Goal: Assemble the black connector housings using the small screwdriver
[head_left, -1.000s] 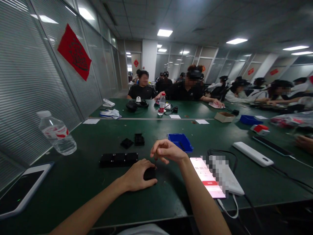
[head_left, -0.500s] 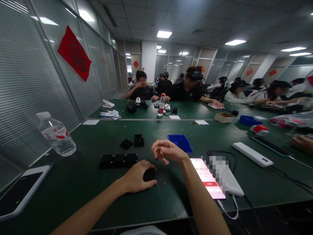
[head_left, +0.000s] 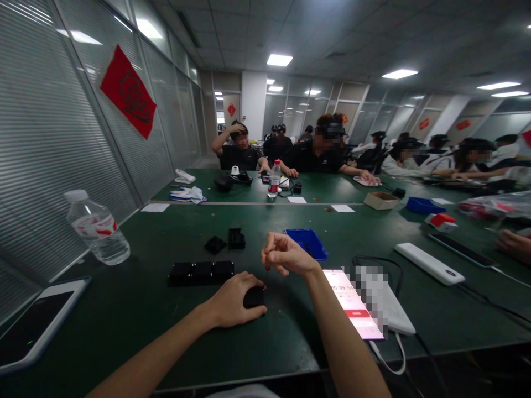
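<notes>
Your left hand (head_left: pixel 232 301) stays curled around a black block (head_left: pixel 254 298) on the green table (head_left: pixel 145 307) as your right hand (head_left: pixel 288 256) – fingers slightly shifted from moments earlier – pinches what looks like a thin tool (head_left: pixel 266 277) at the block's corner, the block remaining braced.

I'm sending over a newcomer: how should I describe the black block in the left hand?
Start at the middle of the green table, near side. There, the left hand grips a black block, right of and nearer than a row of three black blocks. Unlike those, it sits apart with that hand around it, and the right hand close by its far right corner.
</notes>
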A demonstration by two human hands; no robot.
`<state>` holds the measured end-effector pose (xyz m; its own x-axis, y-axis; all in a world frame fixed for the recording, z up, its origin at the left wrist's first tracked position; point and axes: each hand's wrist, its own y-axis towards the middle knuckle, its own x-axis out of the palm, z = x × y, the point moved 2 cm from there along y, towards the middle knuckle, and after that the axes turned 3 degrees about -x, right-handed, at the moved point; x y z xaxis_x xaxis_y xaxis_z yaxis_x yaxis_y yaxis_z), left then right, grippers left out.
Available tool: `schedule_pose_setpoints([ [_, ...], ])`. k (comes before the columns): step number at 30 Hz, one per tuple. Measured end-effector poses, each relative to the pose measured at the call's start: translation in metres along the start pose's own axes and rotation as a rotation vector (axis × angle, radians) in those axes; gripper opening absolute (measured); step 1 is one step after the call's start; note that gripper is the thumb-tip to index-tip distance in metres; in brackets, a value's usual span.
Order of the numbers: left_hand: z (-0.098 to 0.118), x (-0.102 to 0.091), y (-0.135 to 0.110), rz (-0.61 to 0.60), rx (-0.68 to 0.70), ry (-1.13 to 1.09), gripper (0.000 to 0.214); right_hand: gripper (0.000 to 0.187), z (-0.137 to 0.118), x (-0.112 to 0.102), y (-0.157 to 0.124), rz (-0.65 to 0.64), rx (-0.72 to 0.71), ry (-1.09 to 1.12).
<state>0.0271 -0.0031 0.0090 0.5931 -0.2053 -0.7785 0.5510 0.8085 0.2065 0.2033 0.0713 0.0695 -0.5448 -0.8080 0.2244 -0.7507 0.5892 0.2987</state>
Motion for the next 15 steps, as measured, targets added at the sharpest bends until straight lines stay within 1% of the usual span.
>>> schedule_pose_setpoints([
  [7,0.0004,-0.0003,-0.0007,-0.002,0.003,-0.01,0.04,0.042,-0.0002,-0.0037,-0.0058,-0.077,0.059,0.002],
  [10,-0.0002,-0.0004,-0.001,0.0,0.013,-0.002,0.038,0.038,-0.0002,-0.0053,-0.007,-0.083,0.057,-0.022],
  [15,-0.0011,0.0007,-0.0002,-0.003,0.007,-0.005,0.038,0.029,-0.001,-0.0033,-0.0046,-0.067,-0.017,0.02],
])
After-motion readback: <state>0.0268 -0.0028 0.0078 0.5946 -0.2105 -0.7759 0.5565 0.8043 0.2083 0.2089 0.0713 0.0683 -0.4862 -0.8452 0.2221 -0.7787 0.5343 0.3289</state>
